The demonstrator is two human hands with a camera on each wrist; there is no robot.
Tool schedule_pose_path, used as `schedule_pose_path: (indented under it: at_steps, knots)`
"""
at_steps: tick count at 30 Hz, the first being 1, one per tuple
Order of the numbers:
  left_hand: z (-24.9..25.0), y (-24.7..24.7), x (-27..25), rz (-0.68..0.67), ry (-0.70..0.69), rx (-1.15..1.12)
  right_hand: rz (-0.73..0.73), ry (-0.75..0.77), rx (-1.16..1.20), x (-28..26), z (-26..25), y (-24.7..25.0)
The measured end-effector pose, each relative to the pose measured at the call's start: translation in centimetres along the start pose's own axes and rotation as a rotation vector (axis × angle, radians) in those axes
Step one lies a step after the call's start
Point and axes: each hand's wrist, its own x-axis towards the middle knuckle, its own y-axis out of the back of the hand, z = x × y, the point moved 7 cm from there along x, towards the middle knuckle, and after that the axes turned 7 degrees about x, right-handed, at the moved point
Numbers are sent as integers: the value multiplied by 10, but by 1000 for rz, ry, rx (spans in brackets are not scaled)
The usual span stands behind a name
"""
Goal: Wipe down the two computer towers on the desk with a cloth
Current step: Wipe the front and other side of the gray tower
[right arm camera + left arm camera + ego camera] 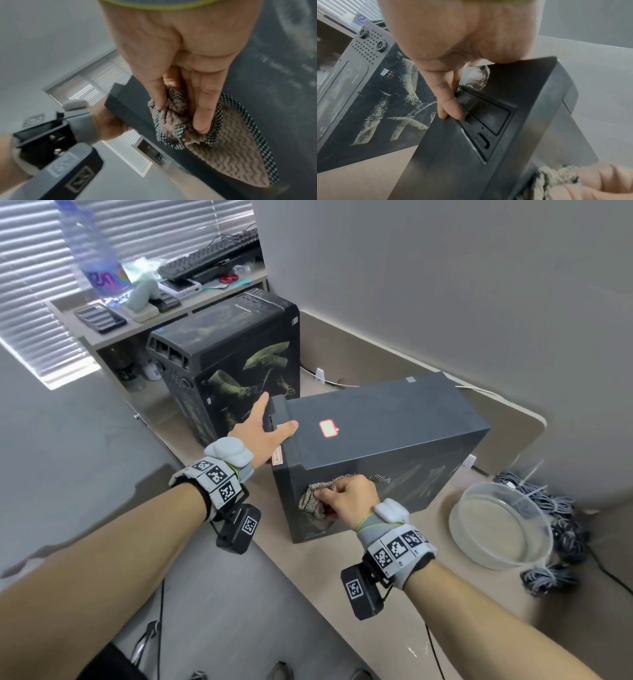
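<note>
Clear bowl [501,530] near the desk's [342,587] right edge, looks like water in it. Right hand [349,498] bunches the cloth [313,501] against the near tower's [376,446] side; left hand [265,433] lies flat, fingers straight, on its top front edge. 2nd tower [233,371] stands just behind.

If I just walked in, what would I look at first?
Probably the two dusty black towers on the desk: the near tower with a red sticker on top, and the far tower behind it. The right hand rubs a cloth on the near one's side while the left hand steadies its top. A clear bowl sits right of it.
</note>
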Motion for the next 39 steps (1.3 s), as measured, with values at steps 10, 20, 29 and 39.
schedule_pose_path:
  at_steps: [10,20,29,39]
  knots:
    - [-3,-1,6,15,-27,-24,-62,-80,55,3,20,-55]
    - [-1,2,9,-3,-80,-45,-34,-109,59,2,17,-69]
    - [-2,1,11,-15,-91,-25,-11,-150,36,5,25,-77]
    - [-1,1,10,-25,-96,-28,24,-144,41,1,27,-75]
